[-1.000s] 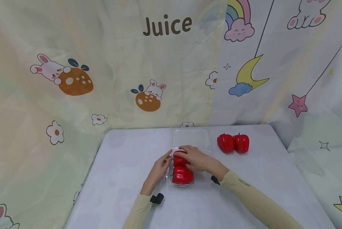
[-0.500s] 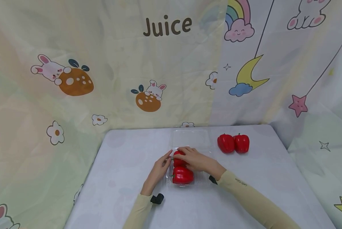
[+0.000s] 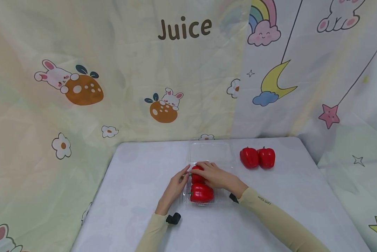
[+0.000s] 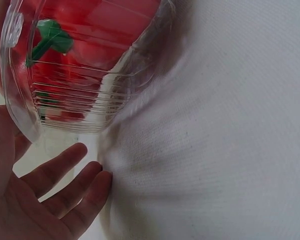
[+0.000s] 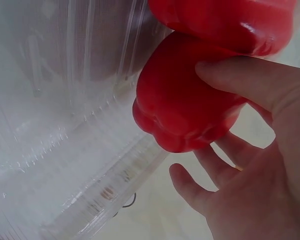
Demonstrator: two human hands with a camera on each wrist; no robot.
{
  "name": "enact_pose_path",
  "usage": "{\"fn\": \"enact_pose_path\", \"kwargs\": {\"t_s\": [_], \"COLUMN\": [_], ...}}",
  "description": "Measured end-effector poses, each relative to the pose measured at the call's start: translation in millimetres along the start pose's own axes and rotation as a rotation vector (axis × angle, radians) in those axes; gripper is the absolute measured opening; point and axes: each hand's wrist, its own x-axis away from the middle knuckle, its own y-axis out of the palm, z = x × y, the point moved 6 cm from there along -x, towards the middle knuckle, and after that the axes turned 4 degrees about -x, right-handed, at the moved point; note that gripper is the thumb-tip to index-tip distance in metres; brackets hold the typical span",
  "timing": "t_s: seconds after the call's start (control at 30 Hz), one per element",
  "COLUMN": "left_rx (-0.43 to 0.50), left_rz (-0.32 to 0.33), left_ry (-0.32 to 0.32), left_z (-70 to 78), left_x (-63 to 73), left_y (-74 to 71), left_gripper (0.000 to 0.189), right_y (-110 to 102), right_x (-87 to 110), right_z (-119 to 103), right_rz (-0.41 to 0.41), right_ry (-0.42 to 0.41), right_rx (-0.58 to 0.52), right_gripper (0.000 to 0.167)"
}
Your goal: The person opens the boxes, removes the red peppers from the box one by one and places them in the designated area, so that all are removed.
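A clear plastic clamshell box [image 3: 222, 196] lies with its lid folded back and two red bell peppers in its left half. My right hand [image 3: 219, 176] grips the farther bell pepper [image 3: 197, 179], thumb on its near side and fingers over the far side. The nearer bell pepper [image 3: 201, 193] lies against it, stem pointing left. At the box's left wall my left hand [image 3: 173, 189] touches the rim with extended fingers. In the left wrist view, green stems show through the ribbed box wall [image 4: 20, 95], and several fingers [image 4: 60, 172] are spread below it.
Two more red bell peppers stand side by side at the back right, the left one [image 3: 249, 157] touching the right one [image 3: 266, 158]. The transparent lid [image 3: 210, 152] lies towards the table's back edge. A printed cloth backdrop [image 3: 128, 70] rises behind the white table [image 3: 138, 168].
My right hand and forearm have shifted slightly left over the farther bell pepper. The left hand, the box and the other peppers stay in place.
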Motion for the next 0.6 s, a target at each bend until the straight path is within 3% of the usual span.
{"fn": "enact_pose_path", "kwargs": {"t_s": [0.6], "left_rx": [0.015], "left_rz": [-0.011], "left_ry": [-0.011], "left_z": [-1.7], "left_x": [0.0], "left_y": [0.1], "left_gripper": [0.052], "right_y": [-0.1], "right_x": [0.6], "right_z": [1.8], "right_rz": [0.001], "right_ry": [-0.01], "right_rx": [-0.008], "right_gripper": [0.09]}}
